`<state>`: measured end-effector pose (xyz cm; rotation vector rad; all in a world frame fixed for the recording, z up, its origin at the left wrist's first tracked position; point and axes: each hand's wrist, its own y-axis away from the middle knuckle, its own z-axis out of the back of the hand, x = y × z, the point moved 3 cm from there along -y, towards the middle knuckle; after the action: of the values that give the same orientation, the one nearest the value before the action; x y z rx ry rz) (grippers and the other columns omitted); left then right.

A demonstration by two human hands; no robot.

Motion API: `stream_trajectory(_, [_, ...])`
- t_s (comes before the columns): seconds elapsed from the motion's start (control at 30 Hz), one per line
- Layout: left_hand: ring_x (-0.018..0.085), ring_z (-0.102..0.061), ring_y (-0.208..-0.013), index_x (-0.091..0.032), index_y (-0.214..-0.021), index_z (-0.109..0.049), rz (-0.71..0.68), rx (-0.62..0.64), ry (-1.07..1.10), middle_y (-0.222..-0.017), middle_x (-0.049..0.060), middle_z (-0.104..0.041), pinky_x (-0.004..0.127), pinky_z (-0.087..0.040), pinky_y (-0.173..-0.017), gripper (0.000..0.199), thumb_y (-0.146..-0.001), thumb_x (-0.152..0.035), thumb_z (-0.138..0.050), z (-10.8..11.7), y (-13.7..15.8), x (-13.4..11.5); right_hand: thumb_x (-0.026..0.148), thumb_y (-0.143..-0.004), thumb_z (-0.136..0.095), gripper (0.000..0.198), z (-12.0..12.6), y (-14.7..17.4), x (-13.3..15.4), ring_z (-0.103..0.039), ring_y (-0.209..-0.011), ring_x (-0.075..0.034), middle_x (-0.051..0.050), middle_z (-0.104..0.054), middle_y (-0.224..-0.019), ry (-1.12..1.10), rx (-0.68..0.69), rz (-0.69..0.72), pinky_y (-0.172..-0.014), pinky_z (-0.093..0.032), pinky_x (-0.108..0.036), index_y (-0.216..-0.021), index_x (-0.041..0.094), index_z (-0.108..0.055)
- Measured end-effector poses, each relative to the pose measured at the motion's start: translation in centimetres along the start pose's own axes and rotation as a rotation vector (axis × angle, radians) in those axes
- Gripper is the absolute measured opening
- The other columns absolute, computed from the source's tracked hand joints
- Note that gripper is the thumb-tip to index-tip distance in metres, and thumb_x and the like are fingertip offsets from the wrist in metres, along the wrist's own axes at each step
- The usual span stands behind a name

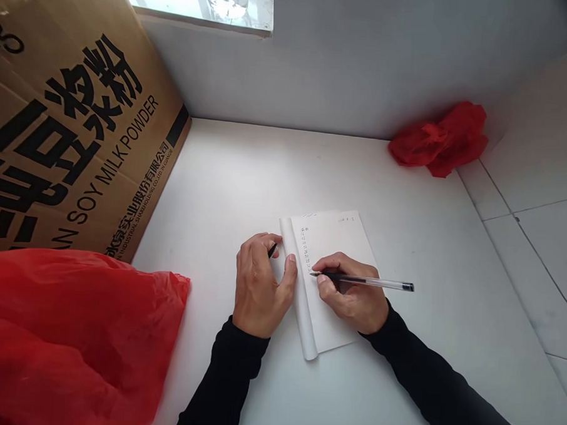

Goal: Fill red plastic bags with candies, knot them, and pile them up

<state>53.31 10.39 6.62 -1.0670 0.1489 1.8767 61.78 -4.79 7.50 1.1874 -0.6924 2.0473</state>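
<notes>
We see the notebook point(341, 240) lying open on the white table point(228, 179), its turned pages point(309, 329) rolled along the left edge. Right hand point(354, 294): fingers closed round a clear-barrelled pen point(379, 282), slanted low, tip at the foot of a handwritten column of figures point(305, 251). Left hand point(260, 290): fingers curled, a small black piece point(272, 250) gripped among them, thumb over the roll. We note a soy milk powder box point(97, 173) at left, a red bag point(71, 335) nearer us, and another, crumpled bag point(437, 144) at the table's far right corner.
</notes>
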Motion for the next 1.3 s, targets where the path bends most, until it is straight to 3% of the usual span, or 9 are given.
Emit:
stream_trajectory(0.13, [0.025, -0.055, -0.106, -0.019, -0.114, -0.052, -0.001, 0.004, -0.004, -0.102, 0.006, -0.056, 0.044, -0.047, -0.094, 0.026, -0.090, -0.021, -0.061, -0.05, 0.04, 0.01, 0.012, -0.077, -0.059, 0.015, 0.11, 0.16, 0.25, -0.050, -0.053, -0.008, 0.005, -0.061, -0.068, 0.041, -0.031, 0.049, -0.053, -0.043, -0.022, -0.084, 0.020, -0.068])
stream_trajectory(0.37, [0.025, -0.056, -0.104, -0.020, -0.114, -0.052, -0.003, 0.003, -0.011, -0.100, 0.006, -0.056, 0.043, -0.048, -0.091, 0.025, -0.090, -0.022, -0.061, -0.10, -0.05, -0.10, 0.011, -0.076, -0.058, 0.014, 0.03, -0.01, -0.15, -0.049, -0.051, -0.009, 0.005, -0.060, -0.064, 0.052, -0.007, -0.024, -0.050, -0.042, -0.023, -0.081, 0.021, -0.067])
stream_trajectory(1.3, [0.023, -0.056, -0.100, -0.021, -0.111, -0.051, -0.004, -0.004, -0.017, -0.106, 0.006, -0.059, 0.042, -0.049, -0.089, 0.023, -0.091, -0.023, -0.061, -0.13, -0.05, 0.13, 0.011, -0.075, -0.059, 0.015, -0.02, -0.19, -0.11, -0.048, -0.051, -0.009, 0.004, -0.059, -0.064, 0.040, 0.008, -0.031, -0.050, -0.042, -0.024, -0.080, 0.022, -0.067])
